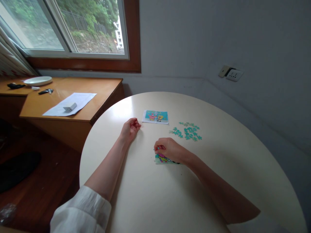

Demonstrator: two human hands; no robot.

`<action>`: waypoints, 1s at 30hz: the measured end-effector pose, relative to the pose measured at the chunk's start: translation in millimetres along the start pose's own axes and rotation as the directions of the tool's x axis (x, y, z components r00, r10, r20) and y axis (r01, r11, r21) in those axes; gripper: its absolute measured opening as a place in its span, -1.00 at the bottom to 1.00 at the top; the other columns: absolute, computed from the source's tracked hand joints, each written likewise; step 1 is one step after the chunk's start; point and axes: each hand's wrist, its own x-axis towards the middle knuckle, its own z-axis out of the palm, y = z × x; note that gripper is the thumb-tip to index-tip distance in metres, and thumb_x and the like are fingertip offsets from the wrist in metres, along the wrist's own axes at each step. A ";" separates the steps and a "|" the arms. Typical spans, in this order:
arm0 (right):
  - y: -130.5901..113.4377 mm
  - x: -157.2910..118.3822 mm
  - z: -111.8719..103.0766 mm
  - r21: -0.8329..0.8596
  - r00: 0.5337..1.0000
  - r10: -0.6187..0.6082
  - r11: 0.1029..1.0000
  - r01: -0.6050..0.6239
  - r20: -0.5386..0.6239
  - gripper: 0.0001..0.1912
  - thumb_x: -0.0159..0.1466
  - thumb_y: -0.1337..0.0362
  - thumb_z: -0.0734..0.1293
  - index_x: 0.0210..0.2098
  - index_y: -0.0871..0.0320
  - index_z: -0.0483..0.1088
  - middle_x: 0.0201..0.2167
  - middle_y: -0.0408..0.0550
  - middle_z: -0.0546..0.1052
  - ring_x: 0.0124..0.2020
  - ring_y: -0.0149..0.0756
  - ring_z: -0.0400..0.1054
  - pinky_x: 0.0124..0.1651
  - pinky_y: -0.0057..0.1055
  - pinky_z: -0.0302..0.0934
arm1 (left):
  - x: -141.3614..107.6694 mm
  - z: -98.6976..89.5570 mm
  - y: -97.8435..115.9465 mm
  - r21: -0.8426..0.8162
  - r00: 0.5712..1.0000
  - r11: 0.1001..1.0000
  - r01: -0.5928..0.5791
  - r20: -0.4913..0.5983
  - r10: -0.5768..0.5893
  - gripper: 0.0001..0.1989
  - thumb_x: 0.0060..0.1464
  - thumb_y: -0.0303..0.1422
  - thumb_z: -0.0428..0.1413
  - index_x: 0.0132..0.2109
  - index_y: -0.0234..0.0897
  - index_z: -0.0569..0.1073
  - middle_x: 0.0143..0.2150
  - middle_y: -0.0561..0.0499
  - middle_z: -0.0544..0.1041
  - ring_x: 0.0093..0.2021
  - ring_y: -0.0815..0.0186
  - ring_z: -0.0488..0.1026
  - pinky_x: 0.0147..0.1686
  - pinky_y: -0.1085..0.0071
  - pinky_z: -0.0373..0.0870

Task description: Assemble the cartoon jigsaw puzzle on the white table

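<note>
My right hand point(168, 149) is closed in a pinch over the upper left of a partly joined jigsaw puzzle point(163, 159). A small teal bit shows at its fingertips, seemingly a puzzle piece, mostly hidden by the fingers. The same hand covers much of the puzzle, where a pink cartoon figure shows along the lower left. My left hand point(130, 129) rests on its side on the table, fingers loosely curled, with nothing visible in it. Beyond both hands lies a reference picture point(155, 117) of two cartoon figures on blue. Loose teal puzzle pieces point(191, 132) are spread to the right.
The round white table point(218, 181) stands against the wall. At the left, a wooden desk point(107, 89) carries a paper sheet point(82, 98), a small grey-white object point(70, 107), a white plate point(38, 81) and dark small items. A wall socket point(234, 74) is at the right.
</note>
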 end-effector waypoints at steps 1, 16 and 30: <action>-0.7 0.0 -0.3 -0.006 1.000 -0.003 1.000 0.003 0.000 -0.92 0.03 0.47 0.29 -0.54 0.21 0.38 -0.56 -0.21 0.30 -0.51 -0.50 0.15 -0.42 -0.56 0.01 | 0.2 -0.2 0.0 -0.001 1.000 1.000 0.000 0.000 0.000 -0.88 -0.14 -0.55 0.05 -0.58 -0.36 0.34 -0.67 0.09 0.29 -0.65 0.52 0.20 -0.50 0.52 0.29; -4.1 -3.8 -3.1 -0.053 0.999 0.041 0.998 -0.042 -0.012 -0.82 0.08 0.37 0.27 -0.49 0.13 0.11 -0.62 -0.30 0.20 -0.57 -0.51 0.05 -0.51 -0.54 -0.09 | 0.7 -0.3 -0.1 -0.003 1.000 1.000 0.003 0.010 -0.003 -0.89 -0.15 -0.56 0.04 -0.57 -0.35 0.32 -0.67 0.09 0.28 -0.65 0.51 0.20 -0.50 0.51 0.29; 4.8 -0.8 -2.0 -0.061 0.998 0.065 0.996 -0.066 -0.020 -0.81 0.02 0.40 0.28 -0.56 0.15 0.12 -0.62 -0.28 0.22 -0.58 -0.51 0.05 -0.53 -0.55 -0.11 | 0.1 0.5 0.1 -0.002 1.000 1.000 0.006 -0.001 -0.006 -0.88 -0.14 -0.56 0.06 -0.57 -0.35 0.32 -0.67 0.09 0.28 -0.66 0.51 0.20 -0.51 0.52 0.30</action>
